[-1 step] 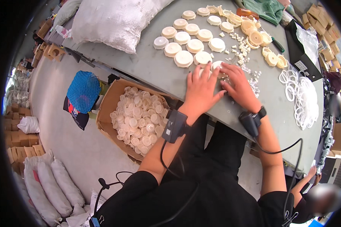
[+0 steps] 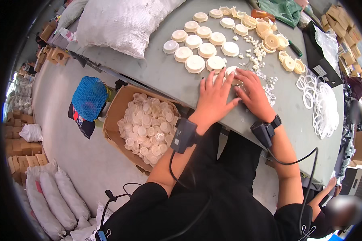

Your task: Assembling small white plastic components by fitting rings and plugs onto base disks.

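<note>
Both my hands are over the near edge of the grey table, among round cream-white plastic caps. My left hand (image 2: 215,96) lies palm down with its fingers spread over one cap, which they mostly cover. Beside it, the curled fingers and thumb of my right hand (image 2: 253,94) are around another white cap (image 2: 231,70), partly hidden by both hands. Just beyond my fingers stand rows of similar caps (image 2: 207,50). Small white plastic pieces (image 2: 258,54) and tiny clear rings (image 2: 270,86) are scattered beside my right hand.
White rings (image 2: 325,108) are heaped at the table's right, near a black box (image 2: 321,56). Cream discs (image 2: 271,41) and a green-handled tool (image 2: 295,48) lie farther back. A white woven sack (image 2: 124,26) covers the far left. Below stands a carton (image 2: 112,120) of translucent caps.
Both hands and forearms have shifted very slightly, and the view has tilted a little. The caps keep their arrangement.
</note>
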`<act>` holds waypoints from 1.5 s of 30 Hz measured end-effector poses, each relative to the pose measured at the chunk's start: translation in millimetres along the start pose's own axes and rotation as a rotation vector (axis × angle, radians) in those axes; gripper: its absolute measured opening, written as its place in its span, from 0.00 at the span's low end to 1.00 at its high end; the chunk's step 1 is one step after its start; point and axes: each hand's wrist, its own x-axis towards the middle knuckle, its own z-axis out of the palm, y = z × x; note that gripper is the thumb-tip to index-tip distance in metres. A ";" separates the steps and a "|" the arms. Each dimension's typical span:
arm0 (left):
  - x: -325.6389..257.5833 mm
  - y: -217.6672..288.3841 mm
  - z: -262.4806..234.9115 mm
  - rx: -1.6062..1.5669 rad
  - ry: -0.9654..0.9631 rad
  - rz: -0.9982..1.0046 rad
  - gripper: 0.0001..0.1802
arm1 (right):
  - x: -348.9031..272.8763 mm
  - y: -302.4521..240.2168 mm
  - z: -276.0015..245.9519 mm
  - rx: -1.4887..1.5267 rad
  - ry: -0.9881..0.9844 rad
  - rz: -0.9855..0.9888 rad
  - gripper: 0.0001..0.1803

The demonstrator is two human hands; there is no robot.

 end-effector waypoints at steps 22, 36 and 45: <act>74.5 -71.4 -12.5 0.139 0.002 -0.305 0.38 | 2.8 -12.5 -14.0 -0.273 -0.049 0.025 0.31; 150.2 -116.3 1.6 0.231 -0.298 -0.202 0.38 | -2.9 -16.9 -4.0 -0.244 -0.084 0.010 0.29; 135.6 -109.4 -11.6 0.246 -0.321 -0.155 0.36 | 0.0 -11.6 -4.7 -0.188 -0.021 0.011 0.28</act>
